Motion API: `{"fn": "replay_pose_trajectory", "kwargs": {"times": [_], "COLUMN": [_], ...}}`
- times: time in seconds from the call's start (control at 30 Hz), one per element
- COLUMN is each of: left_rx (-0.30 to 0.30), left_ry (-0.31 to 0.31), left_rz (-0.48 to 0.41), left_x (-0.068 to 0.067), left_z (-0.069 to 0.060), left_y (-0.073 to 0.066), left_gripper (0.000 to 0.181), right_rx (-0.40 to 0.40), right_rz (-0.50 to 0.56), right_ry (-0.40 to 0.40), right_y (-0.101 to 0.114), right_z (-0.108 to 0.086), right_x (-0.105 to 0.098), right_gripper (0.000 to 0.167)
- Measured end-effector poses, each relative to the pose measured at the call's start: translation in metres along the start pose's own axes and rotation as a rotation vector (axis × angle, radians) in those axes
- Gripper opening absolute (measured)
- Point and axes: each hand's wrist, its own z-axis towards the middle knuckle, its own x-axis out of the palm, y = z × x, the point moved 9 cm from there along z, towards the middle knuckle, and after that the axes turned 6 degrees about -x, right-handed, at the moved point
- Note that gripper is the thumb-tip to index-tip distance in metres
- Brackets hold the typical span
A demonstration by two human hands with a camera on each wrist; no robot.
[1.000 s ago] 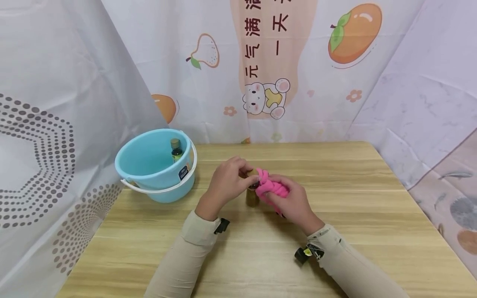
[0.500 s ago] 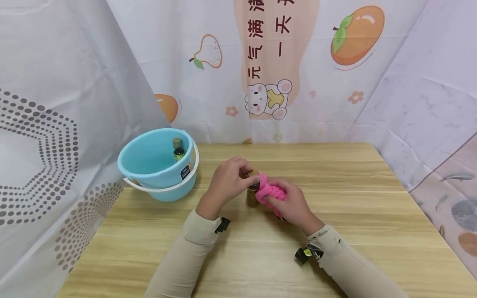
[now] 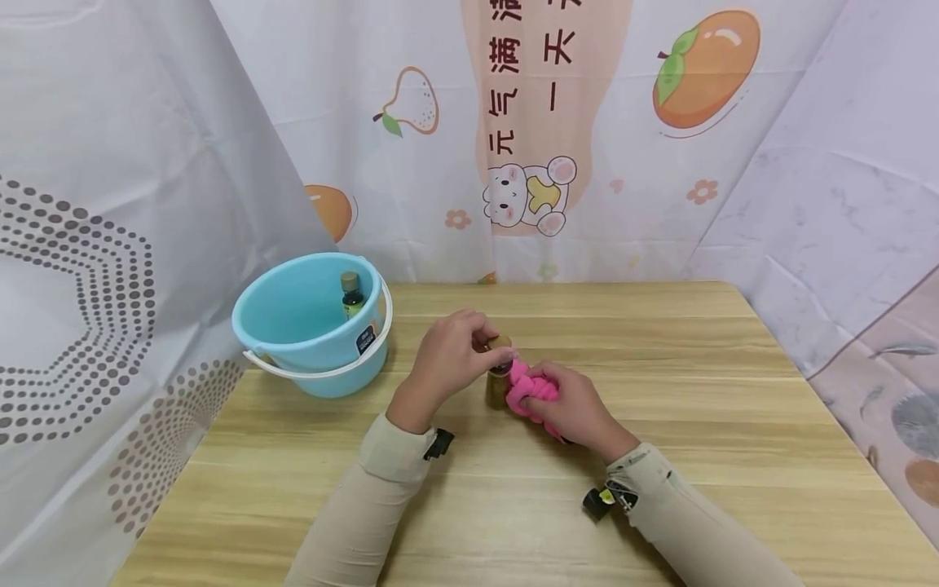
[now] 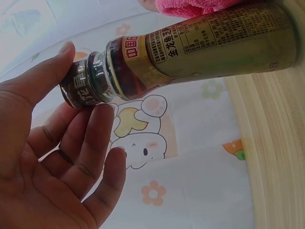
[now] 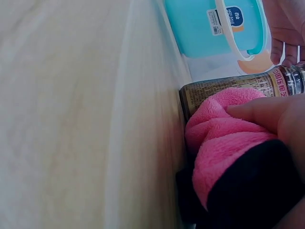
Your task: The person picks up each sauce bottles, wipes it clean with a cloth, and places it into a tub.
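A glass bottle with a gold label (image 4: 205, 43) stands upright on the table. My left hand (image 3: 453, 355) pinches its brown cap (image 4: 78, 86) between thumb and fingertips, as the left wrist view shows. My right hand (image 3: 575, 403) grips a bunched pink cloth (image 3: 530, 394) against the bottle's right side. In the right wrist view the thumb presses into the folds of the fluffy cloth, and a black part (image 5: 259, 186) shows at its lower end. Some of the bottle's body is hidden behind the cloth and the hands.
A light blue bucket (image 3: 345, 375) with a white handle (image 3: 323, 375) stands at the back left. Inside it leans another capped bottle (image 3: 352, 295). The wooden table (image 3: 660, 350) meets a printed curtain (image 3: 623, 236) at its back edge.
My right hand has slid the pink cloth slightly down along the bottle, from near the neck to the body. The left hand keeps its hold on the cap.
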Motion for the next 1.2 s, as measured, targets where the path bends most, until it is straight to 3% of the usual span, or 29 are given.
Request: {"fn": "replay_pose_trajectory", "kwargs": {"times": [0.7, 1.2], "left_rx": [-0.014, -0.014], "left_ry": [0.008, 0.005], "left_rz": [0.008, 0.022], "left_x": [0.0002, 0.0005], "left_z": [0.0005, -0.0001], "left_y": [0.0004, -0.0018], "left_gripper": [0.033, 0.032], "right_rx": [-0.01, 0.004], "right_rz": [0.002, -0.01], "right_ry": [0.008, 0.027], "right_y": [0.0068, 0.0005], "right_z": [-0.0005, 0.0008], "right_x": [-0.003, -0.0019], "right_gripper": [0.028, 0.031]}}
